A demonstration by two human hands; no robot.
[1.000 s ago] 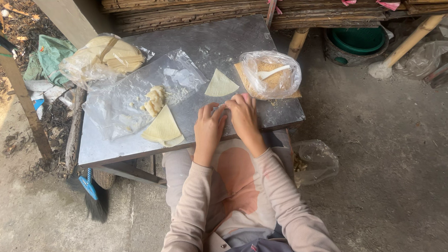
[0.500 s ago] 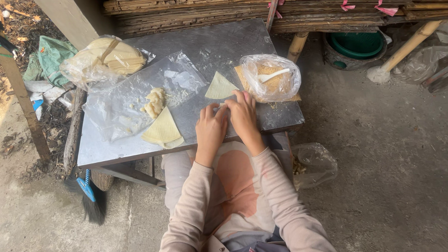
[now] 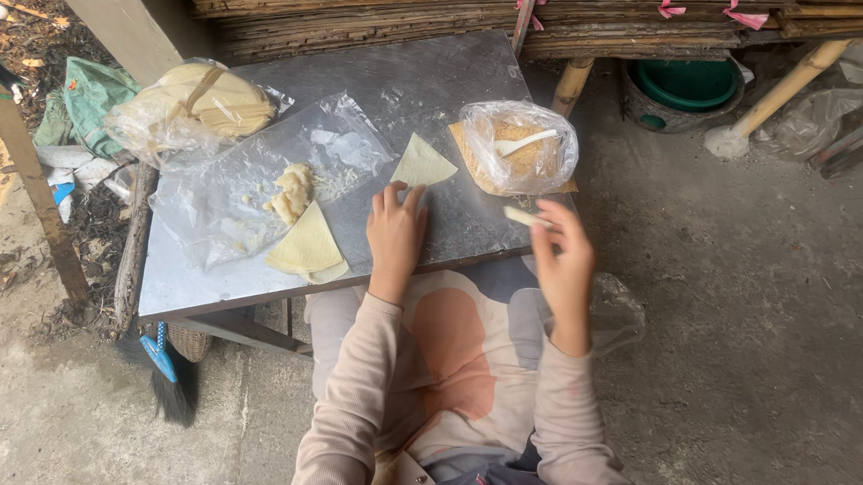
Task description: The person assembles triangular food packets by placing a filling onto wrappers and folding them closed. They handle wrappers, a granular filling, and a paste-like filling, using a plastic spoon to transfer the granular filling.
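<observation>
Sitting at a grey metal table [image 3: 428,80], a person works with both hands. The left hand [image 3: 395,234] lies flat and loose on the table, fingers spread, holding nothing. Its fingertips are just below a pale triangle wrapper [image 3: 422,164]. The right hand [image 3: 563,261] is lifted off the table's right edge and pinches a small pale rolled piece [image 3: 526,217] between its fingers. Above that hand, on the table, sits a clear bag of crumbs [image 3: 519,147] with a white spoon inside. Left of the flat hand lie a stack of triangle wrappers [image 3: 307,248] and a lump of filling [image 3: 292,192] on a clear plastic sheet [image 3: 233,183].
</observation>
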